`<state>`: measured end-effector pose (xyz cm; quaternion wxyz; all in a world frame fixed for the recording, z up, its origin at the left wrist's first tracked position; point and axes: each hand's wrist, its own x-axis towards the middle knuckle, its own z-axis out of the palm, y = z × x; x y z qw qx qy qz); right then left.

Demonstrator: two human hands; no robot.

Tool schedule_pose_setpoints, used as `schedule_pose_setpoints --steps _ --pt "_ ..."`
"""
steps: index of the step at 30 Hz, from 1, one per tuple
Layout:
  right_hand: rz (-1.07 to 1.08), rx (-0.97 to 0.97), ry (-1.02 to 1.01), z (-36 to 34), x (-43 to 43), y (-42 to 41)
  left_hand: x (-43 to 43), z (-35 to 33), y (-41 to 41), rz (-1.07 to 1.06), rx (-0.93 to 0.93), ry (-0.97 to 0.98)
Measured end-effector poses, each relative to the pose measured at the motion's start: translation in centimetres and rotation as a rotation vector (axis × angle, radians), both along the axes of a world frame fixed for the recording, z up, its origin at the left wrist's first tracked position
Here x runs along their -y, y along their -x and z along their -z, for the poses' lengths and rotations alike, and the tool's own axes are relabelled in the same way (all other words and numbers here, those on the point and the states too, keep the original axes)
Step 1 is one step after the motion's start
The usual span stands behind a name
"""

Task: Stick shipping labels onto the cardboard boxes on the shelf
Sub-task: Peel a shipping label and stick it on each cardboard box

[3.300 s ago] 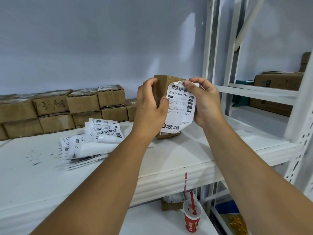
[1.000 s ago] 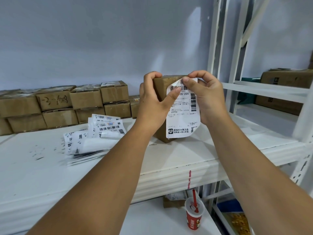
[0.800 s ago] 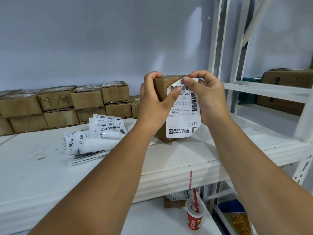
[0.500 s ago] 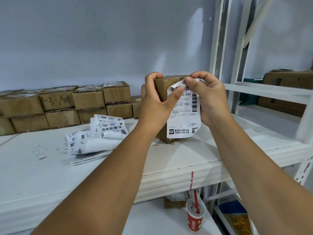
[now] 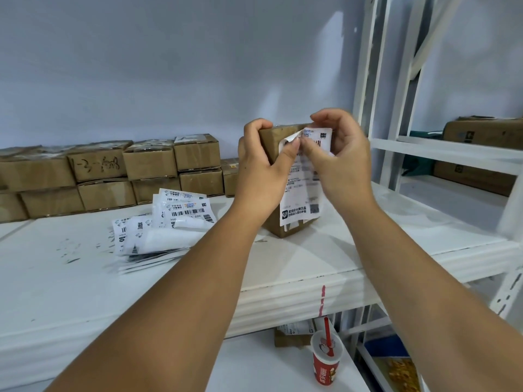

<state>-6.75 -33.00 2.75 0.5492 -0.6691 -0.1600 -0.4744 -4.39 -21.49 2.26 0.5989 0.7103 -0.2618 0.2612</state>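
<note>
Hanging shipping label [image 5: 301, 198]: white with printed barcodes, draped down the near face of the cardboard box [image 5: 268, 137]. Its top left corner curls off the cardboard and its lower edge reaches almost to the box's foot.
Box position: brown, stood on end on the white shelf [image 5: 311, 267], towards the shelf's right half.
Left hand [image 5: 260, 165]: fingers hooked over the box's top edge, thumb pressing the label's curled corner.
Right hand [image 5: 342, 165]: thumb and fingertips pinching the label's upper edge, just beside the left thumb; slightly blurred.
Loose labels [image 5: 169, 224]: a fanned pile on the shelf, left of the box and apart from it.
Stacked boxes [image 5: 147, 165]: two high along the wall, behind the pile.
Lower level: red paper cup [image 5: 325, 363] with a red straw, and a small carton [image 5: 288, 339] behind it.
Side rack: larger cartons [image 5: 481, 157] on the right.
</note>
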Motion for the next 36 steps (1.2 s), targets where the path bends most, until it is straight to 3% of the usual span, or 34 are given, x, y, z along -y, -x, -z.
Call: schedule_pose_setpoints --steps 4,9,13,18,29,32,36 --pt "0.142 -0.094 -0.045 0.2 -0.2 -0.3 -0.3 0.0 -0.5 0.036 -0.037 0.013" --pt "-0.279 -0.328 -0.276 0.2 0.2 -0.5 -0.4 -0.2 0.2 0.098 -0.087 0.083" --pt "-0.455 -0.393 -0.262 0.4 0.2 -0.8 -0.5 -0.4 0.3 0.133 -0.101 0.167" --pt "-0.465 -0.373 -0.233 0.4 0.0 -0.6 -0.6 -0.2 0.3 0.099 -0.066 0.165" --pt "-0.448 -0.427 -0.364 0.1 -0.5 -0.5 -0.4 0.0 -0.1 0.031 0.003 0.156" --pt "-0.412 -0.475 -0.259 0.2 -0.3 -0.6 -0.5 0.2 -0.4 -0.002 0.020 0.219" --pt "-0.428 -0.616 -0.065 0.5 0.1 -0.9 -1.0 0.0 -1.2 -0.092 -0.087 0.454"
